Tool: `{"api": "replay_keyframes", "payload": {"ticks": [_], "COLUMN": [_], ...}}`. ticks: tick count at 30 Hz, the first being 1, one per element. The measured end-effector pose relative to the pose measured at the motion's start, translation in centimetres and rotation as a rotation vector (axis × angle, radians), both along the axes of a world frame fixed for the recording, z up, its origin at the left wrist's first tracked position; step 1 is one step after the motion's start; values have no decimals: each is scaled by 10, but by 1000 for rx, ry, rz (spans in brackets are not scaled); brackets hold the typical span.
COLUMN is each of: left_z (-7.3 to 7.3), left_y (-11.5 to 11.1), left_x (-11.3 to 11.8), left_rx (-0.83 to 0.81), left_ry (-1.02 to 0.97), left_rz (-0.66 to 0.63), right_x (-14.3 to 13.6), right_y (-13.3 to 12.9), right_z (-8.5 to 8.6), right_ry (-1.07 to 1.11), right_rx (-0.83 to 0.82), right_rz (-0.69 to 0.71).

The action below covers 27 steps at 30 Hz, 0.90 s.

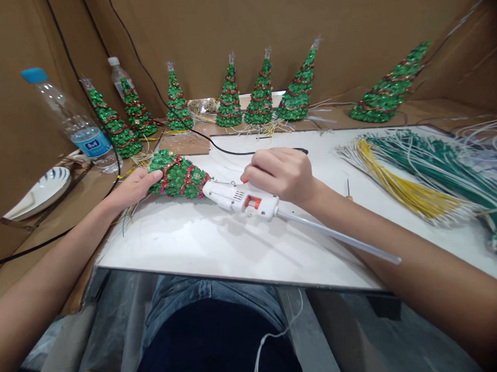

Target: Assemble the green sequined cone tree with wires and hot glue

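My left hand (134, 187) grips the wide base of a small green tinsel Christmas tree (176, 176) with red garland. The tree lies on its side, its narrow end toward the right. In my right hand (279, 173) is a white hot glue gun (243, 200) with a red trigger part. A long clear glue stick (339, 231) sticks out of its back, slanting down to the right. The gun's nozzle end meets the tip of the tree, and whether it touches cannot be made out. Both hands are over the white board (235, 248).
Several finished-looking trees (228, 100) stand along the back cardboard wall. At left are a water bottle (94, 145) and a white dish (42, 193). Bundles of yellow strands (417, 187) and green strands (449, 162) lie at right. A black cable (212, 143) crosses the table.
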<state>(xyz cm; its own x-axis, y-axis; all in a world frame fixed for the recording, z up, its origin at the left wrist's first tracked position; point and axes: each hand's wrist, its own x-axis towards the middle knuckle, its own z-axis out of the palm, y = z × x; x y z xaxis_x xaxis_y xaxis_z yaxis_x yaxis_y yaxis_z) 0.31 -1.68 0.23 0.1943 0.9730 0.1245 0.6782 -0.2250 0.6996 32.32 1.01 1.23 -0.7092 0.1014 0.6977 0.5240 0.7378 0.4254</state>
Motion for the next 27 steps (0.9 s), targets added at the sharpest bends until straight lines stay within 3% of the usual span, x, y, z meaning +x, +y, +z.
{"api": "replay_keyframes", "payload": {"ticks": [6,12,17,24,27], "left_z": [0,0,0,4,3], "left_y": [-1,-2,-2,-4,-3], "left_x": [2,4,5,10,8], "left_rx": [15,20,5,9,10], "left_ry": [-10,20,19,34,32], "left_rz": [9,-38,-51,-29,-21], "right_x": [-1,-4,-6,-8,-9], "right_y": [0,1,2,3,1], "right_z": [1,9,15,11,13], "right_ry": [89,113,152,273,289], "right_rx": [-82,-285,-448,-652,-653], "right_rz": [-37,-104,-51,-117,-129]}}
